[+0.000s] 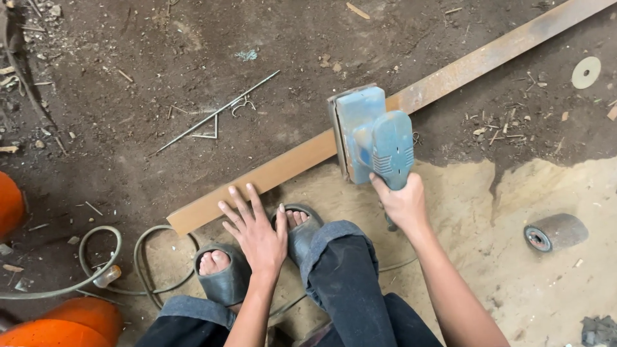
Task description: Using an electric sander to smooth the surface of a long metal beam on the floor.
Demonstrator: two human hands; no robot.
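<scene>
We see a dark dirt floor (160,58) littered with scraps, and a pale sawdust patch (553,193) at right.

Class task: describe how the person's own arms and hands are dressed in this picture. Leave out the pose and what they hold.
Both forearms are bare, with no sleeves in view. The left hand and the right hand wear no gloves. No rings, watch or bands show on either wrist.

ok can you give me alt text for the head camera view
Seen from above, a squatting person's right hand grips a blue power sander set on a long rusty metal bar lying on a dirt floor, while the left hand rests fingers spread by the bar's near end. Hoses, a thin rod and a small cylinder lie around.
</scene>
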